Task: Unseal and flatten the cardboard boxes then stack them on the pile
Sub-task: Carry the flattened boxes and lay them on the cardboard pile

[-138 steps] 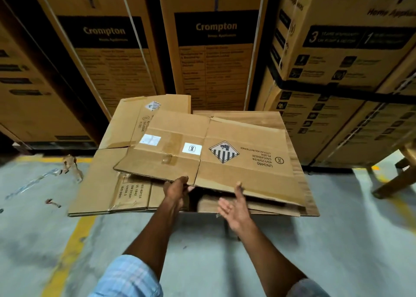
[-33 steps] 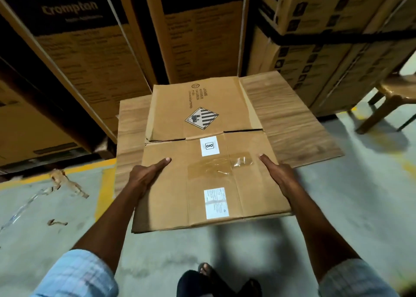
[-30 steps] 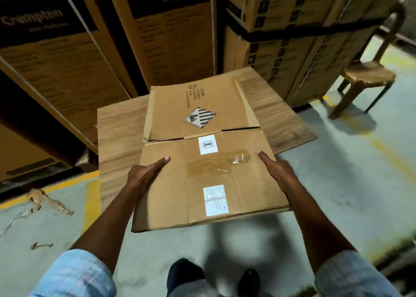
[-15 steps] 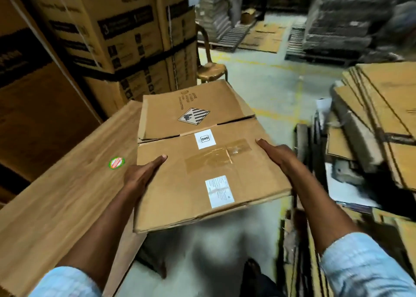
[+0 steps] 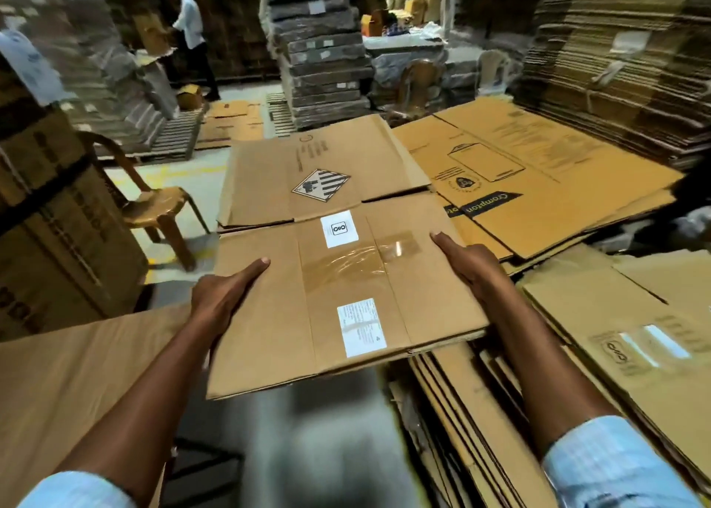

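Since half a second ago my view has swung on to the right: the tall printed cartons (image 5: 57, 218) have slid to the left edge, the brown plastic chair (image 5: 161, 207) now sits left of my load, and the open warehouse floor fills the background. The grip itself has not changed.

At lower left a big plain cardboard sheet (image 5: 77, 373) lies under my left forearm. My left hand (image 5: 227, 296) grips the left edge of the flattened box (image 5: 269, 334), thumb stretched flat on top and fingers hidden beneath. I carry the box level in the air in front of me, with its hazard diamond label (image 5: 319, 186) on the far panel, a small white sticker (image 5: 338, 229) and a patch of clear tape (image 5: 358, 257) in the middle, and a printed white label (image 5: 361, 326) nearest me. My right hand (image 5: 467, 263) grips the right edge the same way, thumb on top, fingers out of sight below.

To the right lies the pile (image 5: 538, 168) of flattened cartons, its top sheet a yellower brown with dark print; the box's right edge overlaps it in my view, though I cannot tell whether they touch. More flattened sheets (image 5: 615, 315) lie at lower right.
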